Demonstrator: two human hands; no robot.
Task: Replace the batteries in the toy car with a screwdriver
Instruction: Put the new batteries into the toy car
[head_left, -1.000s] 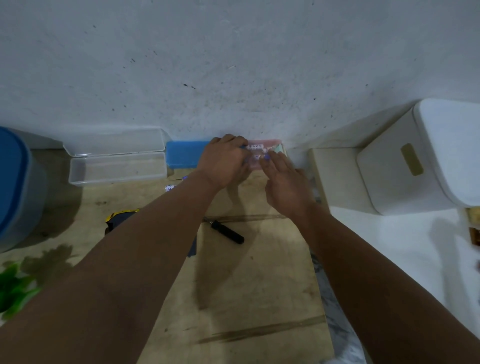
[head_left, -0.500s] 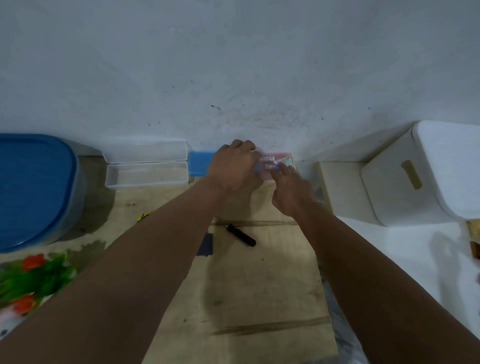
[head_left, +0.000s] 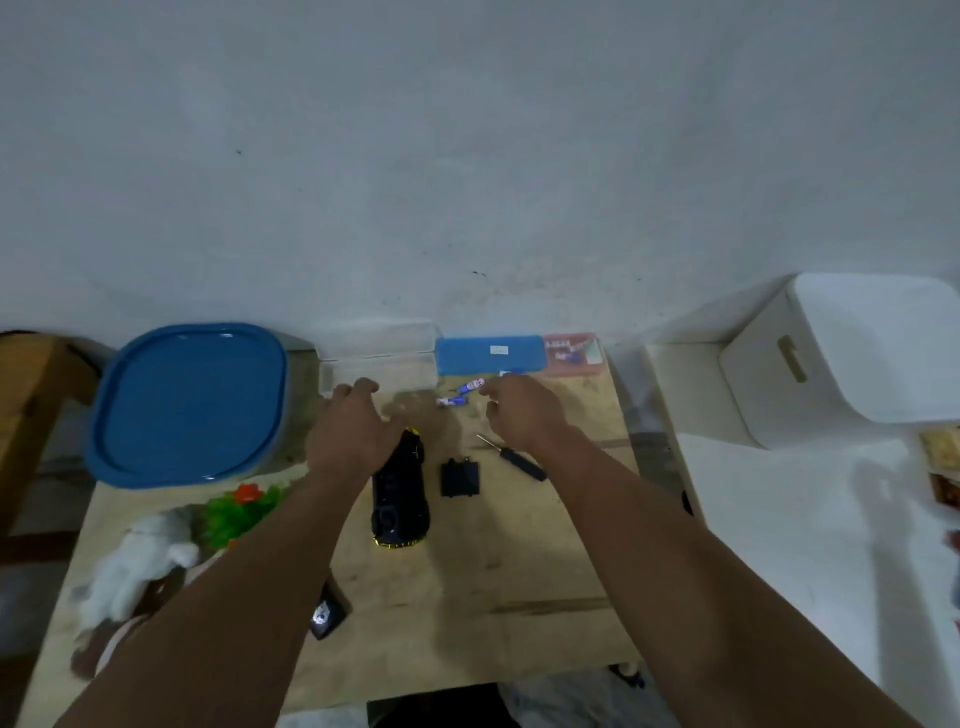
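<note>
The black toy car (head_left: 401, 493) with yellow trim lies upside down in the middle of the wooden table (head_left: 519, 561). Its black battery cover (head_left: 460, 478) rests just to its right, and the screwdriver (head_left: 514, 458) lies beyond that. Two loose blue-and-white batteries (head_left: 461, 393) sit near the back. A pink battery pack (head_left: 574, 354) leans by the wall. My left hand (head_left: 353, 431) hovers over the car's far end with its fingers spread and nothing in it. My right hand (head_left: 522, 413) is beside the loose batteries with curled fingers. What those fingers hold is hidden.
A blue case (head_left: 488, 354) and a clear plastic box (head_left: 379, 364) stand along the wall. A large blue-lidded container (head_left: 189, 405) is at the left. A white plush toy (head_left: 140, 566), a green plant (head_left: 241, 512) and a small black object (head_left: 327, 616) lie front left. A white stool (head_left: 841, 353) stands right.
Both hands have pulled back from the pink battery pack at the wall towards the car. The view has tilted down, and the car, its cover and the front of the table now show.
</note>
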